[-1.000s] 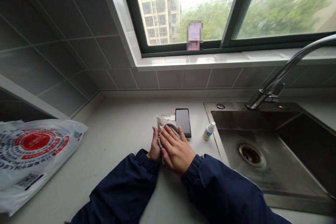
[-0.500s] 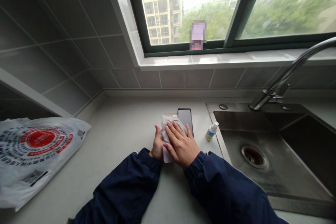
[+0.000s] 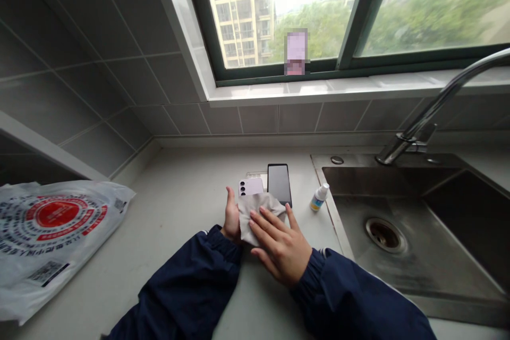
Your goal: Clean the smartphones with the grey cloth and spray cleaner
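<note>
A lilac phone [image 3: 253,186] lies back up, its three camera lenses at the upper left and its lower part hidden by a grey cloth [image 3: 250,215]. My left hand [image 3: 231,217] holds the phone by its left side, thumb raised; its other fingers are hidden beneath. On top of the cloth lies my right hand [image 3: 279,241], fingers stretched flat and slightly apart, pressing it against the phone's back. Just beyond the right fingertips is a black-edged phone [image 3: 279,183], screen up. Behind the lilac phone, part of a clear phone case [image 3: 258,176] shows.
A small white spray bottle [image 3: 319,197] stands right of the phones, close to the steel sink [image 3: 334,212] with its curved tap [image 3: 430,106]. On the left of the white counter [image 3: 175,196] lies a printed plastic bag [image 3: 59,234]. A window [image 3: 295,0] is behind.
My right hand has slid the cloth down toward me along the phone's back, uncovering the camera lenses. My left hand stays at the phone's left side. The view has shifted slightly.
</note>
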The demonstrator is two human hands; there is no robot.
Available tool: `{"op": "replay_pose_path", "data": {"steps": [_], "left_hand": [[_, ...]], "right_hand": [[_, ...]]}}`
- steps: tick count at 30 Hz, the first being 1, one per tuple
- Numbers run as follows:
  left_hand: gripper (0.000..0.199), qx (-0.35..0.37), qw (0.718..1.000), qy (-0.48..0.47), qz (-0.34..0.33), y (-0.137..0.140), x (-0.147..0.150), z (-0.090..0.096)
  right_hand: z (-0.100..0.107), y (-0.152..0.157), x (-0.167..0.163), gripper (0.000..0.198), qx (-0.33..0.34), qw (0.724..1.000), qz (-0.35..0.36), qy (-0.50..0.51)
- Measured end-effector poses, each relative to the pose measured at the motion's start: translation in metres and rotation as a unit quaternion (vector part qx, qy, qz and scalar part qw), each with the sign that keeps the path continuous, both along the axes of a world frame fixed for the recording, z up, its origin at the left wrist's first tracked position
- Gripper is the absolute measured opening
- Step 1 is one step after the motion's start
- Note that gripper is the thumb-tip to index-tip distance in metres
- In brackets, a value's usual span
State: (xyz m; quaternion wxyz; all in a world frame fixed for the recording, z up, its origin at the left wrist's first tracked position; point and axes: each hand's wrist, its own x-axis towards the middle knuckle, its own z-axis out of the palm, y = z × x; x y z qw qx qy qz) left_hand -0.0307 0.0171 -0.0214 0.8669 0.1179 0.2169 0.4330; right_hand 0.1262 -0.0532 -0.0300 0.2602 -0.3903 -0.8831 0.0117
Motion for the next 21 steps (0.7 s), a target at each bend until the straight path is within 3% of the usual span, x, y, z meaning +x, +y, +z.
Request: {"op": "replay_pose_path", "data": {"steps": [8, 13, 18, 21], "left_hand": [[0.090, 0.043, 0.998, -0.014, -0.036, -0.004, 0.006, -0.006], [0.081, 0.039, 0.999, -0.003, 0.006, -0.003, 0.008, -0.004], [0.080, 0.015, 0.998, 0.016, 0.052, -0.003, 0.008, -0.003], [0.087, -0.002, 0.999, 0.030, 0.040, -0.002, 0.003, -0.002]], "right_hand": [[0.012, 0.032, -0.001, 0.060, -0.042, 0.996, -0.078, -0.009], [0.023, 0.057, -0.016, 0.062, -0.067, 0.994, -0.089, -0.001], [0.020, 0.040, -0.025, 0.058, -0.075, 0.995, -0.059, 0.012], [0.012, 0.016, -0.022, 0.052, -0.060, 0.998, -0.020, 0.015]]}}
